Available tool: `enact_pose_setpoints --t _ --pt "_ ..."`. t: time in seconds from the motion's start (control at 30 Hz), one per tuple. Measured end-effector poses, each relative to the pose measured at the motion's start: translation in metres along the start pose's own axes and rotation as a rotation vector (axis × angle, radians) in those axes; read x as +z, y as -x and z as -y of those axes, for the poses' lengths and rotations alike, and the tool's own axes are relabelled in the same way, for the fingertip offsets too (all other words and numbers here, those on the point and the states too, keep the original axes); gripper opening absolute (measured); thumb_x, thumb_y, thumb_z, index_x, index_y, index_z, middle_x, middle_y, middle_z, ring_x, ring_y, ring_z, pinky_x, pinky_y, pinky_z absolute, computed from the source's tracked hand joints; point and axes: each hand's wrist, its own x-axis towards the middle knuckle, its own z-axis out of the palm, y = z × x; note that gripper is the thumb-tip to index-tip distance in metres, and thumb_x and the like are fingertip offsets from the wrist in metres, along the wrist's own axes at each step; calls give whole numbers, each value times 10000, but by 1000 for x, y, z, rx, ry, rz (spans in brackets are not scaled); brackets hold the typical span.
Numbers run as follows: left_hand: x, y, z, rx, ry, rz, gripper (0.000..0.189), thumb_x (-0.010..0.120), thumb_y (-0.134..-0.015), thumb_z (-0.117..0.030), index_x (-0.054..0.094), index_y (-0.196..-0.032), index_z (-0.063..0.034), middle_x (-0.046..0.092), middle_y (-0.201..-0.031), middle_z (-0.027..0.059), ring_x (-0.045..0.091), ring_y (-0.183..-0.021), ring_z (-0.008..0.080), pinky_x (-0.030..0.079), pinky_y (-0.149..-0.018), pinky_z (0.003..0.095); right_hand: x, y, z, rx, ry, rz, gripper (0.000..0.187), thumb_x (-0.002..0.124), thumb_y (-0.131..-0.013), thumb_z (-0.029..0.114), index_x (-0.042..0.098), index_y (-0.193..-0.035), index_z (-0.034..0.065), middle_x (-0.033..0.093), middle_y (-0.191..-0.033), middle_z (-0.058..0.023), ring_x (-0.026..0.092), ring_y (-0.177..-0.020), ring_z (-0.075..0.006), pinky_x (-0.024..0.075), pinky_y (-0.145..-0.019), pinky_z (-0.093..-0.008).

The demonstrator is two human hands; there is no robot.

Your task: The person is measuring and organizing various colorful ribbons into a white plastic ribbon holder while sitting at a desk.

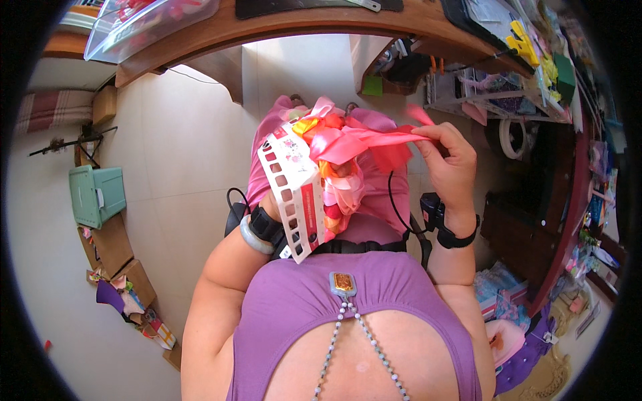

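Observation:
My right hand pinches a coral-pink satin ribbon between thumb and fingers, to the right of my lap. The ribbon stretches left to a bundle of pink, red, orange and yellow ribbons. Beside the bundle, a white plastic basket with square holes along its edge and a printed red label stands tilted over my lap. My left hand is mostly hidden by the basket and ribbons; what look like its fingertips show among the folds. Its grip is unclear.
A wooden desk curves across the top, bearing a clear plastic bin and a yellow clamp-like tool. A green storage box and cardboard boxes stand at left. Shelving and craft supplies crowd the right side.

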Motion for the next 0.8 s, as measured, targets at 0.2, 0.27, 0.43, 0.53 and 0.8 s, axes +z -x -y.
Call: enact_pose_setpoints --t 0.2,0.27,0.43,0.53,0.8 --pt "-19 -5 -2 -53 -234 148 551 507 -951 -256 303 -1422 -57 454 -1363 155 499 -1212 270 416 -1019 389 -4 4 -8 38 103 -7 144 622 -781 -47 653 -910 9 606 -839 -81 591 -712 -170 455 -638 -259" --pt "-17 -7 0 -37 -362 123 571 525 -940 -247 294 -1427 -58 434 -1380 151 480 -1229 267 398 -1031 387 -2 4 -8 -1 161 22 177 613 -786 -45 648 -948 16 616 -910 -91 598 -728 -185 465 -657 -270" --pt "-10 -7 -1 114 -797 32 627 569 -913 -224 271 -1440 -59 385 -1422 140 432 -1273 258 354 -1061 381 9 7 12 -42 157 70 342 619 -796 10 569 -1133 37 529 -1222 -144 605 -831 -217 489 -753 -304" --pt "-9 -7 -1 204 -1063 8 663 595 -897 -210 258 -1448 -60 356 -1447 134 404 -1299 253 327 -1079 378 14 12 29 -108 103 223 371 656 -807 92 552 -1156 18 520 -1234 -173 573 -1023 -289 460 -877 -341" --pt "-3 -9 7 318 -1249 -37 729 641 -865 -191 238 -1459 -61 307 -1485 125 356 -1339 245 283 -1106 372 34 22 33 -102 49 466 662 702 -793 156 394 -1357 -6 398 -1389 -228 428 -1266 -364 369 -1026 -374"
